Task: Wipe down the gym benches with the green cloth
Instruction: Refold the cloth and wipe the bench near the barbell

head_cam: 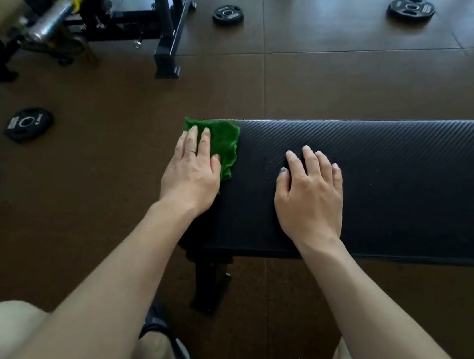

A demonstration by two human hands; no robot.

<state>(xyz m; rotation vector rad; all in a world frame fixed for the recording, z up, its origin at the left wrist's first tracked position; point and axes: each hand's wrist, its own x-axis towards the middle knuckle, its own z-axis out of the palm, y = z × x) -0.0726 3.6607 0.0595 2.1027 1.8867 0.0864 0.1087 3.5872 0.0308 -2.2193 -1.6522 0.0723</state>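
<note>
Bare knees and a dark sandalled foot (163, 346) fill the bottom edge, and above them two forearms reach out to the black, ribbed, padded gym bench (393, 183). On its near-left end the left hand (192, 171) lies flat, fingers together and extended, pressing the crumpled green terry cloth (224, 145) against the pad; nothing is gripped, only pinned under the palm. Cloth shows beyond the fingertips and to their right, bunched in folds. Well to the right of it the right hand (311, 197) rests palm-down on bare padding, fingers slightly spread, holding nothing, likely bracing.

The left little finger sits right at the bench's end edge, so a stroke pushed leftward could carry the cloth off the pad and drop it to the brown rubber floor (95, 177). With only flat pressure, the folds may roll up under the fingers and skip patches. Most of the pad past the right fingertips looks unwiped, I judge. Small black weight plates (29, 124) lie on the floor well clear.
</note>
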